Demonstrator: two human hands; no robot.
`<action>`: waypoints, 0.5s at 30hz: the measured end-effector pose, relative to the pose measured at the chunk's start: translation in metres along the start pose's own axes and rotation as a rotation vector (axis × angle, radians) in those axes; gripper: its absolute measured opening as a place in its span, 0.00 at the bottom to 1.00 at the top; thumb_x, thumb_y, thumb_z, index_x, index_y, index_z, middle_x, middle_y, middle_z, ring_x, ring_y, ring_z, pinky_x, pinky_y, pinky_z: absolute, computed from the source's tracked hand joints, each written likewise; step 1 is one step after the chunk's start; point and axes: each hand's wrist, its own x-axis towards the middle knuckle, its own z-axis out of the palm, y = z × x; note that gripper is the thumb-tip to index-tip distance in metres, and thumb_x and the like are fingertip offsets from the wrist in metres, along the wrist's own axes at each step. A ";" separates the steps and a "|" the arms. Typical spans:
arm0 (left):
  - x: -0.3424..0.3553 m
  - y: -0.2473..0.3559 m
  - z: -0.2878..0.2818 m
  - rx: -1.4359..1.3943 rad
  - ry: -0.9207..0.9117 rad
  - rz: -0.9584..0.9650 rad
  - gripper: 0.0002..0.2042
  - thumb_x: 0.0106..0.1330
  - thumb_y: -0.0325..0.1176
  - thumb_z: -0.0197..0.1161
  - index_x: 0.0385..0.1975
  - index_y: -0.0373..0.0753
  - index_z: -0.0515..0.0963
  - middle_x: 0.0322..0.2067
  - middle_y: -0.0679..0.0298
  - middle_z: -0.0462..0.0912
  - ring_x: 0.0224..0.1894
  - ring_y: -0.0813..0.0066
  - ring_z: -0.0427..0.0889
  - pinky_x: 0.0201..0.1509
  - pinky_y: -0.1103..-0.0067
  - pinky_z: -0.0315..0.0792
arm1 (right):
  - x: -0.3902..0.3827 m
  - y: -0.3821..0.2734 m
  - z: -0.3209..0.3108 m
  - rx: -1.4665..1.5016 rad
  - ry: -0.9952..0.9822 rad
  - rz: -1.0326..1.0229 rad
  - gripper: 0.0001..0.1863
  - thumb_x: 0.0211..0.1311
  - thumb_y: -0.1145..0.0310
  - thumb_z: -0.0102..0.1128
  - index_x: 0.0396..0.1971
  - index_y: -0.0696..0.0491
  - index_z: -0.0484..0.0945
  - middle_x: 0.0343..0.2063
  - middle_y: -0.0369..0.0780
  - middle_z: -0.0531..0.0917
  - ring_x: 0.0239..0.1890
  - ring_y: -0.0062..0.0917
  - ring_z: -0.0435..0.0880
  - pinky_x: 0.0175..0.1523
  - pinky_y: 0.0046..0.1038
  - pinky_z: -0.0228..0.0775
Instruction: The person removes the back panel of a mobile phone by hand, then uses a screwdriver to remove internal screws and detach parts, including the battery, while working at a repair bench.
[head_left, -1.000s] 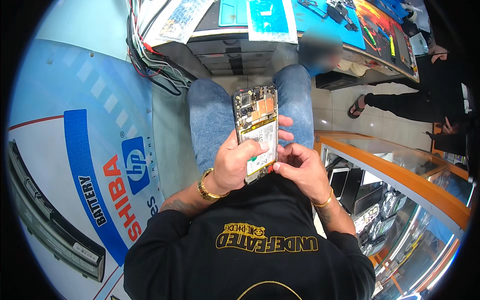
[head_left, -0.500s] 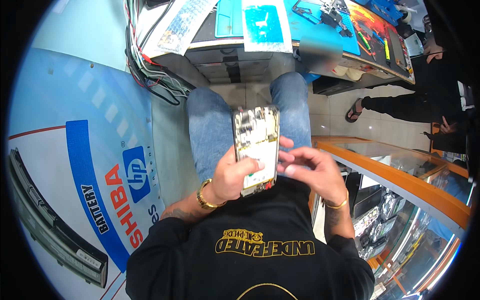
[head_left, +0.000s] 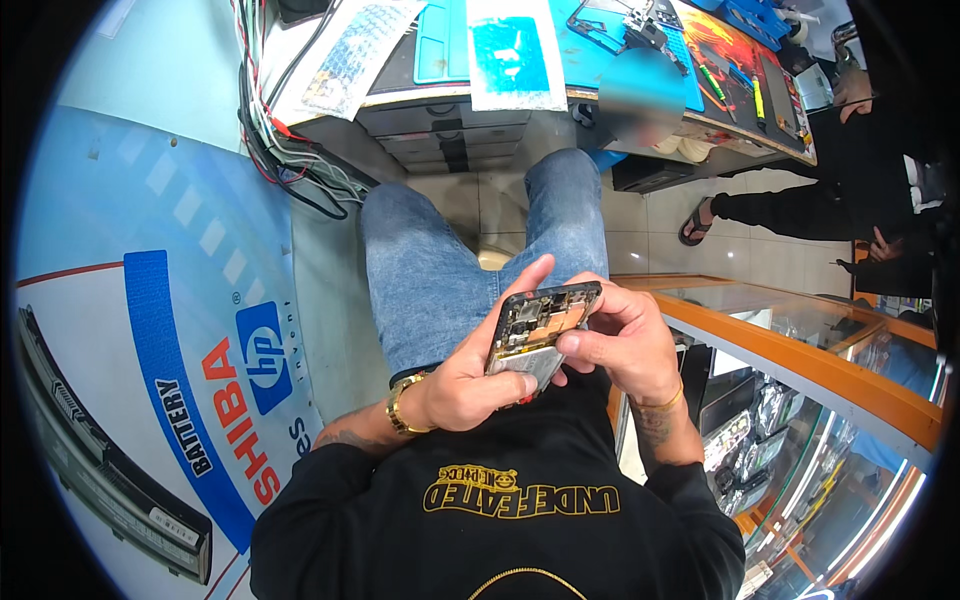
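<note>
An opened smartphone (head_left: 545, 330) is held over my lap, its inner parts and battery facing up and its far end tilted upward. My left hand (head_left: 475, 375) wraps its left side, with the thumb lying across the grey battery (head_left: 530, 366). Along the right edge, my right hand (head_left: 630, 335) grips the phone, thumb on the near face and fingers curled round behind. The fingertips behind the phone are partly hidden.
Ahead stands a workbench (head_left: 420, 95) with a blue mat, a blue sheet in a clear bag (head_left: 515, 55) and several hand tools. Cables (head_left: 265, 130) hang at its left. An orange-framed glass display case (head_left: 800, 385) stands at my right. A person in black stands at the far right.
The phone has tilted and turned, its far end swinging right. My right hand, apart from the phone's edge or just at it before, now grips its right side.
</note>
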 end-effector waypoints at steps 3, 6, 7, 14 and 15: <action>0.001 0.001 0.001 0.015 -0.032 -0.039 0.45 0.57 0.18 0.47 0.74 0.44 0.30 0.67 0.60 0.60 0.55 0.67 0.75 0.55 0.73 0.72 | -0.002 0.001 0.002 -0.098 0.034 -0.025 0.06 0.56 0.80 0.66 0.35 0.60 0.81 0.36 0.36 0.76 0.26 0.14 0.73 0.25 0.17 0.65; 0.002 -0.001 0.004 -0.098 -0.032 -0.081 0.45 0.57 0.18 0.47 0.74 0.45 0.31 0.65 0.59 0.63 0.55 0.65 0.75 0.56 0.70 0.72 | -0.003 0.002 0.003 -0.079 0.067 0.000 0.06 0.57 0.79 0.65 0.35 0.60 0.81 0.34 0.36 0.76 0.25 0.13 0.73 0.24 0.17 0.65; 0.002 0.000 0.002 -0.121 -0.031 -0.100 0.45 0.56 0.19 0.47 0.74 0.45 0.31 0.64 0.58 0.64 0.55 0.64 0.76 0.56 0.69 0.72 | -0.002 0.005 -0.001 -0.046 0.056 0.035 0.06 0.58 0.79 0.65 0.36 0.60 0.81 0.35 0.36 0.77 0.25 0.13 0.73 0.24 0.17 0.65; 0.005 -0.009 -0.009 -0.138 -0.060 -0.087 0.46 0.55 0.19 0.47 0.74 0.44 0.32 0.62 0.57 0.66 0.55 0.63 0.76 0.56 0.69 0.72 | 0.000 0.007 -0.007 0.056 0.010 0.068 0.09 0.57 0.80 0.65 0.39 0.61 0.81 0.38 0.37 0.80 0.24 0.13 0.73 0.25 0.17 0.65; 0.004 -0.010 -0.010 -0.137 -0.061 -0.085 0.46 0.55 0.19 0.47 0.74 0.44 0.32 0.62 0.57 0.66 0.55 0.63 0.76 0.56 0.69 0.72 | 0.000 0.007 -0.007 0.055 0.008 0.068 0.09 0.57 0.80 0.65 0.39 0.61 0.81 0.38 0.37 0.80 0.24 0.13 0.73 0.25 0.17 0.65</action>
